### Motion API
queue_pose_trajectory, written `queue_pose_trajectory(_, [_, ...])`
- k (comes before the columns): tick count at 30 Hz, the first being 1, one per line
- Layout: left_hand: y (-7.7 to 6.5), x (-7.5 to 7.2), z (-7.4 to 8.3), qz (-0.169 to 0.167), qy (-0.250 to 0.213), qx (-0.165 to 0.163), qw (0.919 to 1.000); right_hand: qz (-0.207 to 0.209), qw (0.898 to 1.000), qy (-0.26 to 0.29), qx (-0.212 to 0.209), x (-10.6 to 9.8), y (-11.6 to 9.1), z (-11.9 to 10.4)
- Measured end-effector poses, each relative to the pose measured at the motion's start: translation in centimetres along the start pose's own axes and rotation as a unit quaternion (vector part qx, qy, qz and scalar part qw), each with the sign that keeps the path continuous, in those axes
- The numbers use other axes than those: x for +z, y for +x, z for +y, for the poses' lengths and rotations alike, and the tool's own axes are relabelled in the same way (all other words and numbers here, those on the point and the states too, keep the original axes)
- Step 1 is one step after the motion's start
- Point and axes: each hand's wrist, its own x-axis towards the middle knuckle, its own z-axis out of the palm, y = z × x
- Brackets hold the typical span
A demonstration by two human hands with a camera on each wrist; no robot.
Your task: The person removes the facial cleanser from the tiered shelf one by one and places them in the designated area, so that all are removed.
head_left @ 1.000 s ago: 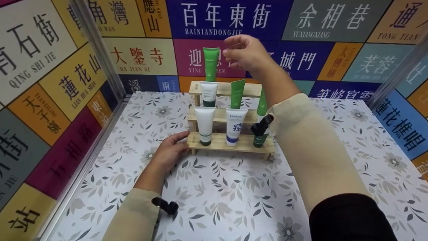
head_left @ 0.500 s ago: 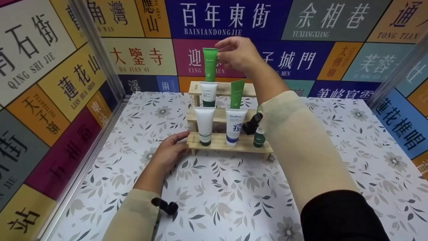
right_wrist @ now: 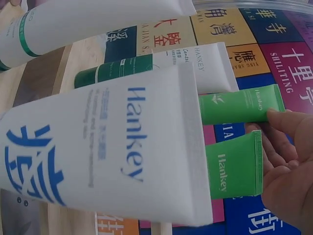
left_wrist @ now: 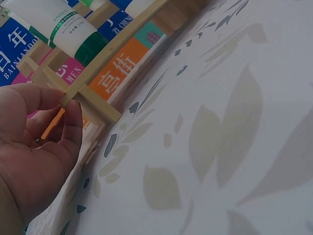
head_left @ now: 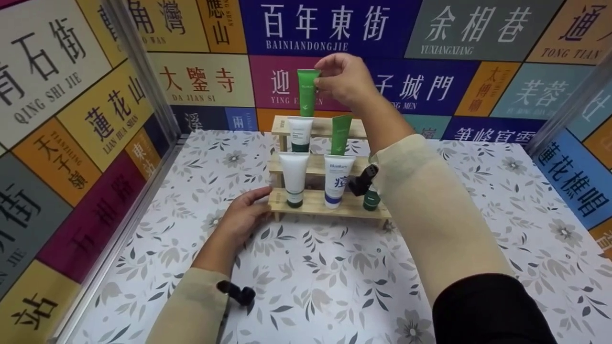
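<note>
My right hand [head_left: 346,81] pinches the top end of a green squeeze tube [head_left: 307,93] on the top tier of a wooden display stand [head_left: 315,210]. In the right wrist view the thumb lies on this tube [right_wrist: 244,105], with fingers behind it. My left hand [head_left: 245,215] grips the left end of the stand's bottom tier; the left wrist view shows thumb and fingertip at the slat end [left_wrist: 73,95]. A second green tube [head_left: 340,136] and a white-and-green tube [head_left: 300,134] stand on the middle tier. Lowest are a white tube [head_left: 294,177] and a blue-lettered tube [head_left: 338,179].
A dark green tube base [head_left: 371,200] shows at the bottom tier's right, mostly hidden by my right sleeve [head_left: 430,200] and wrist camera [head_left: 363,180]. The stand rests on a floral-patterned tabletop [head_left: 306,286]. Sign-covered panels [head_left: 325,28] rise behind and at both sides.
My right hand has moved left to the green tube on the top tier and taken hold of it. The tube has shifted slightly right and leans a little. My left hand stays on the stand.
</note>
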Motion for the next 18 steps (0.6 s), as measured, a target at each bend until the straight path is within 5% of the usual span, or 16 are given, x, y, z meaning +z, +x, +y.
queue_pose_trajectory(18, [-0.1,-0.1,0.1,-0.01,0.015,0.004,0.9998,0.05,0.996,0.069,-0.028,-6.5,-2.3,0.3])
